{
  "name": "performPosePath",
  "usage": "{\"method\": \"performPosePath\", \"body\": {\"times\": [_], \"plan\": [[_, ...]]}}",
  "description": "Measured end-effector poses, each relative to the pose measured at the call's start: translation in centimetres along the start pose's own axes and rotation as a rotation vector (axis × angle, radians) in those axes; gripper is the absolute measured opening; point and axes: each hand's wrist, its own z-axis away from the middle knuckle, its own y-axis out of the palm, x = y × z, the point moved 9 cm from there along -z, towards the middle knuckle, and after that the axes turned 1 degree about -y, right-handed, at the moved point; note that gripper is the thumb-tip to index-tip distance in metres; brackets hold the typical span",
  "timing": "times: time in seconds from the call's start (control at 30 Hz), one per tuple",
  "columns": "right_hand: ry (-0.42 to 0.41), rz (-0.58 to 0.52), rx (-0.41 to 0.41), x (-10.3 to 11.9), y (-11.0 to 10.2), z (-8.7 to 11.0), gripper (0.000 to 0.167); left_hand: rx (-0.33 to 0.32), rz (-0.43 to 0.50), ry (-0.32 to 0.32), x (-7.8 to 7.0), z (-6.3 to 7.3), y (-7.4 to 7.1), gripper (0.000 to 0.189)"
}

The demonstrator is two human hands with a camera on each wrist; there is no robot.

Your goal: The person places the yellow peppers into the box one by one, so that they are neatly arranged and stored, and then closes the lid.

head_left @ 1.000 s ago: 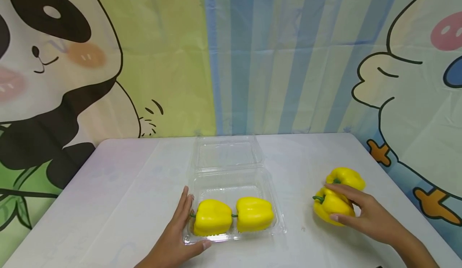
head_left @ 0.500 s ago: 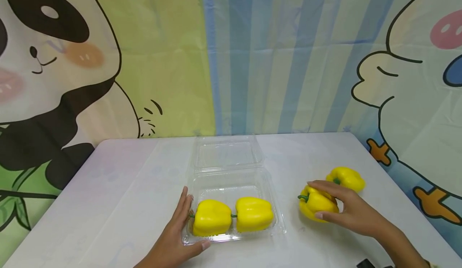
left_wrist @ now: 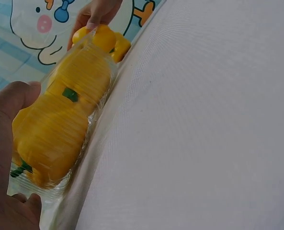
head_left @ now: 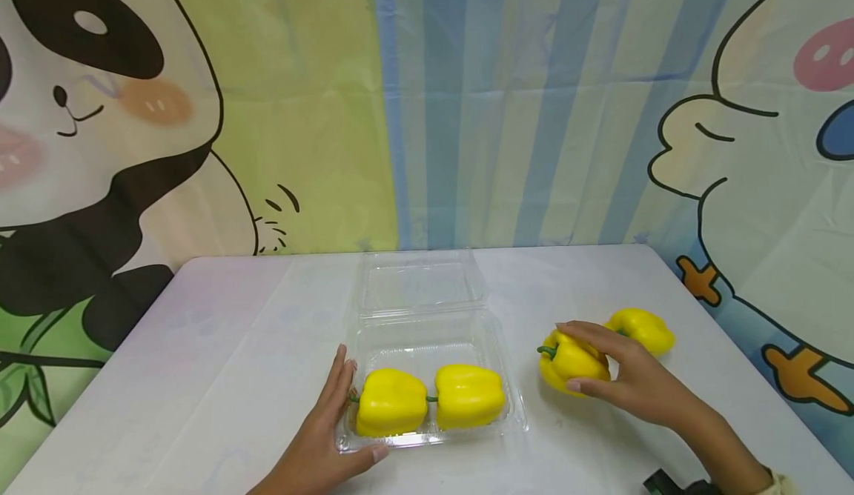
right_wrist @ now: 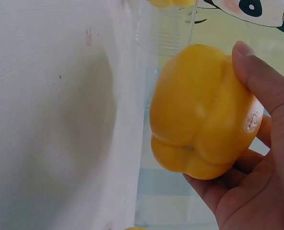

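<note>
My right hand [head_left: 634,376] grips a yellow bell pepper [head_left: 571,361] by its sides, its green stem pointing left. In the right wrist view this bell pepper [right_wrist: 199,110] is held off the table between thumb and fingers. My left hand [head_left: 323,428] rests with straight fingers along the left side of a clear plastic clamshell box [head_left: 427,336], its thumb at the front edge. Two more yellow bell peppers lie in the front of the box, a left one [head_left: 392,402] and a right one [head_left: 470,396], stems to the left.
Another yellow bell pepper [head_left: 643,330] lies on the white table [head_left: 233,376] behind my right hand. The box's lid [head_left: 420,282] is folded back, away from me. A cartoon-printed cloth [head_left: 467,110] hangs behind the table. A black device [head_left: 674,484] sits at my right wrist.
My right hand has moved left with the bell pepper, away from the other loose one, and has lifted it. The left hand stays at the box.
</note>
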Motion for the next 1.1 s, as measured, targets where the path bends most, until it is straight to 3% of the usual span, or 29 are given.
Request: {"method": "performPosePath", "body": {"times": [1.1], "plan": [[-0.137, -0.072, -0.118, 2.8, -0.1, -2.6, 0.07, -0.001, -0.009, -0.017, 0.2, 0.0, 0.0, 0.113]]}}
